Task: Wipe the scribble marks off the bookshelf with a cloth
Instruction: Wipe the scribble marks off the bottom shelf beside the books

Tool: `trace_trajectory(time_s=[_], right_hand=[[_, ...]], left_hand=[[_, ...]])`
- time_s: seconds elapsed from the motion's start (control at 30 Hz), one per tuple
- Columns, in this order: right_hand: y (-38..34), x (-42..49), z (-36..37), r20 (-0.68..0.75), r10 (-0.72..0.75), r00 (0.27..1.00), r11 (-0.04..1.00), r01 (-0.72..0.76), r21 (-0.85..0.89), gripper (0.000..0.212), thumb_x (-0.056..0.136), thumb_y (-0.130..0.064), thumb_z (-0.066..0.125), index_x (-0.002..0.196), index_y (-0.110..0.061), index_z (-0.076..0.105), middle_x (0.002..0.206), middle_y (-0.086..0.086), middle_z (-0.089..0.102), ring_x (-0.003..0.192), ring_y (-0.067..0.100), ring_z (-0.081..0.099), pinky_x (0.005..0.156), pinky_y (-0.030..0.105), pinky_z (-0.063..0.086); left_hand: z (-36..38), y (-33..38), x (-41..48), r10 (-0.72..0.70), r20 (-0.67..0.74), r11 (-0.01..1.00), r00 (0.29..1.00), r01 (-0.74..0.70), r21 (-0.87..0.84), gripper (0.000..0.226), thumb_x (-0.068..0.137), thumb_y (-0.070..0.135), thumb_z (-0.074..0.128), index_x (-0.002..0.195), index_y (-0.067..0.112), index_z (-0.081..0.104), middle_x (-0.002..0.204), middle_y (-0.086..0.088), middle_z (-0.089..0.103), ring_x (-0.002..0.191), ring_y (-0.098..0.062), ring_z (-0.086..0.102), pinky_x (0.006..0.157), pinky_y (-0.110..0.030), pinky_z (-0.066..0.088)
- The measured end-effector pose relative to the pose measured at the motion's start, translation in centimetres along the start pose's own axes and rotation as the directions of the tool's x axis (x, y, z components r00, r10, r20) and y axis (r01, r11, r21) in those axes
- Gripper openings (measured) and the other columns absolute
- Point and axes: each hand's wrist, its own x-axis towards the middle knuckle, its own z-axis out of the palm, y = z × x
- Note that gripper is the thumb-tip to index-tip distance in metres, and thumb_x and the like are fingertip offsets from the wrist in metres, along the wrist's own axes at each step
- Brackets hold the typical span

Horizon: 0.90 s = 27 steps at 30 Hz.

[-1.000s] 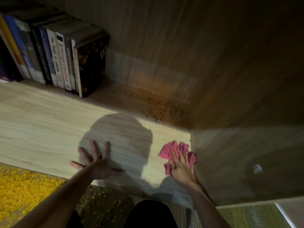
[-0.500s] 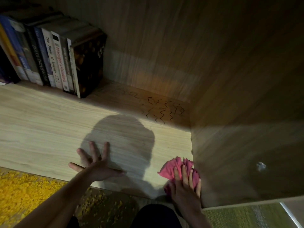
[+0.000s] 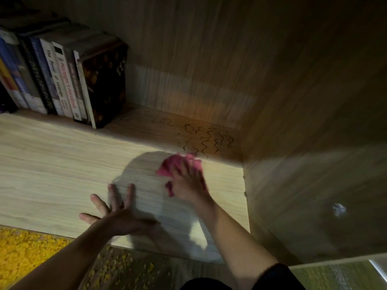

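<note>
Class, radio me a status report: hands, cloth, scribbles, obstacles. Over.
Left hand flat on shelf. Right hand pressing pink cloth, at edge of scribbles. Dark marks not yet wiped. Nothing between.

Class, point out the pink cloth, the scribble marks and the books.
pink cloth (image 3: 168, 168): head view, exposed upper fold.
scribble marks (image 3: 203, 145): head view, middle squiggle.
books (image 3: 54, 80): head view, a white spine.

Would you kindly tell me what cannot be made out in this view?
Head view:
- Right hand, its grip on the pink cloth: motion blur.
- Scribble marks nearest the books: too faint in shadow.
- Leftmost books: cut off by the left edge.
- Pale spot on the side panel: blurred, unidentifiable.
</note>
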Motion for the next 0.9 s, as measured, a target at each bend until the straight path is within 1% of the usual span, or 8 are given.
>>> trace_trajectory(time_s=[0.13,0.23,0.3,0.4,0.5,0.67,0.77,0.9], right_hand=[[3.5,-0.1,1.7,0.039,-0.171,0.984,0.976,0.175,-0.130,0.053,0.104,-0.038,0.024,0.153,-0.034,0.003,0.159,-0.010,-0.012,0.145,0.018,-0.017,0.116,0.044,-0.013],[9.0,1.1,0.2,-0.050,0.187,0.981,0.974,-0.192,-0.121,0.059,0.100,-0.041,0.035,0.151,-0.042,0.006,0.160,-0.003,-0.006,0.146,0.024,-0.012,0.118,0.053,-0.005],[10.1,2.7,-1.8,-0.049,0.491,0.870,0.866,-0.494,-0.075,0.056,0.100,-0.045,0.029,0.152,-0.027,0.019,0.160,0.006,0.007,0.147,0.030,-0.001,0.117,0.053,-0.004],[8.0,4.3,-3.6,-0.028,0.639,0.769,0.769,-0.639,-0.006,0.053,0.102,-0.045,0.028,0.142,-0.014,0.041,0.155,0.012,0.027,0.143,0.034,0.018,0.117,0.048,0.006],[3.1,4.3,-2.2,0.006,0.289,0.957,0.956,-0.289,0.045,0.045,0.099,-0.024,0.042,0.143,-0.017,0.040,0.149,0.009,0.037,0.135,0.025,0.035,0.098,0.020,0.025],[3.3,5.0,0.8,0.044,-0.123,0.991,0.990,0.126,-0.068,0.050,0.104,-0.036,0.025,0.152,-0.031,0.015,0.160,-0.007,0.010,0.147,0.018,0.005,0.119,0.041,0.000],[8.7,4.7,-1.7,-0.067,0.029,0.997,0.999,-0.031,-0.026,0.047,0.089,-0.044,0.042,0.135,-0.050,0.040,0.140,-0.013,0.045,0.131,0.021,0.044,0.107,0.041,0.037],[15.8,9.0,-2.0,-0.136,0.503,0.854,0.864,-0.500,0.056,0.083,0.077,-0.063,0.038,0.149,-0.025,0.023,0.154,0.006,0.024,0.139,0.036,0.022,0.111,0.045,0.017]], left_hand=[[0.2,-0.3,0.0,0.022,-0.011,1.000,1.000,-0.022,0.001,0.129,0.053,0.091,0.050,0.142,0.042,-0.030,0.146,-0.009,-0.046,0.131,-0.050,-0.036,0.101,-0.075,-0.006],[0.7,-0.1,-0.2,0.010,-0.030,1.000,1.000,-0.010,-0.004,0.128,0.054,0.092,0.049,0.144,0.042,-0.028,0.147,-0.009,-0.044,0.132,-0.049,-0.036,0.102,-0.075,-0.007],[0.7,0.2,-0.3,0.003,-0.039,1.000,0.999,-0.003,-0.001,0.124,0.060,0.088,0.051,0.145,0.039,-0.025,0.148,-0.009,-0.042,0.131,-0.050,-0.036,0.101,-0.075,-0.008],[0.2,0.4,-0.4,0.000,-0.006,1.000,1.000,0.000,-0.008,0.123,0.064,0.084,0.054,0.145,0.038,-0.027,0.145,-0.010,-0.046,0.128,-0.051,-0.039,0.099,-0.076,-0.010],[0.1,0.3,-0.2,0.000,0.020,1.000,1.000,0.000,-0.017,0.125,0.063,0.084,0.056,0.143,0.039,-0.029,0.141,-0.010,-0.050,0.125,-0.050,-0.043,0.098,-0.076,-0.011],[0.2,0.5,-0.3,-0.014,0.020,1.000,1.000,0.015,-0.009,0.123,0.064,0.085,0.054,0.145,0.038,-0.027,0.144,-0.011,-0.047,0.127,-0.052,-0.040,0.100,-0.076,-0.008],[0.3,0.5,-0.3,-0.016,0.012,1.000,1.000,0.016,-0.018,0.125,0.064,0.084,0.054,0.145,0.036,-0.028,0.143,-0.011,-0.048,0.127,-0.051,-0.040,0.100,-0.075,-0.007],[0.5,0.3,0.3,-0.011,-0.013,1.000,1.000,0.010,-0.023,0.130,0.059,0.086,0.055,0.145,0.036,-0.028,0.141,-0.013,-0.050,0.126,-0.052,-0.041,0.099,-0.076,-0.007]])
